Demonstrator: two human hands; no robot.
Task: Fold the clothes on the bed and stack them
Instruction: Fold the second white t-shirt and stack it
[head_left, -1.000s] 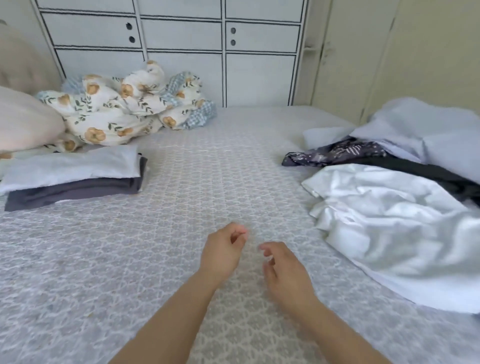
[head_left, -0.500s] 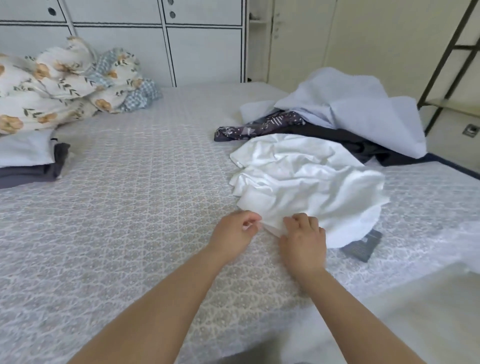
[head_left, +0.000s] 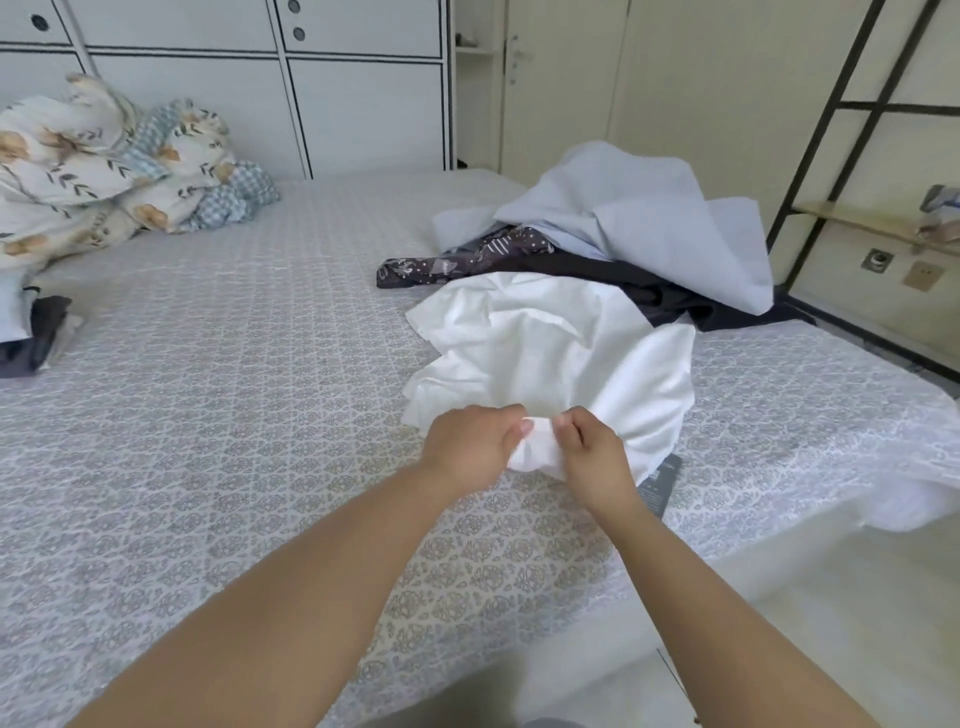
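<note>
I have both hands on the crumpled white cotton garment (head_left: 550, 353), which lies on the bed's grey patterned lace-like cover (head_left: 218, 395) at the near edge of the unfolded heap. My left hand (head_left: 470, 448) pinches a bunch of its near hem between thumb and curled fingers, and my right hand (head_left: 592, 457) does the same just beside it, so the two grips sit close together with a small puff of white cloth gathered between them. Both are narrow, closed holds on fabric, not flat presses.

Behind the white piece, partly under it, lie a dark black garment (head_left: 649, 291), a dark printed purple-grey cloth (head_left: 452, 262) and, on top at the back, a large pale blue shirt-like cloth (head_left: 649, 218). A small dark tag or card (head_left: 660, 480) peeks out from under the white hem by my right wrist (I cannot tell what it belongs to).

As I judge it, this is the start of the next garment: taking it off the heap. The folded stack (head_left: 31, 332) sits at the far left edge of the view, well apart, with pale cloth over dark.

Next I should lift and draw the white piece toward the open stretch of cover in front of me, then slide my hands apart along the hem to find its corners and spread it flat before any fold. I expect thin cloth like this to drag its neighbours along, so a clean lift matters.
</note>
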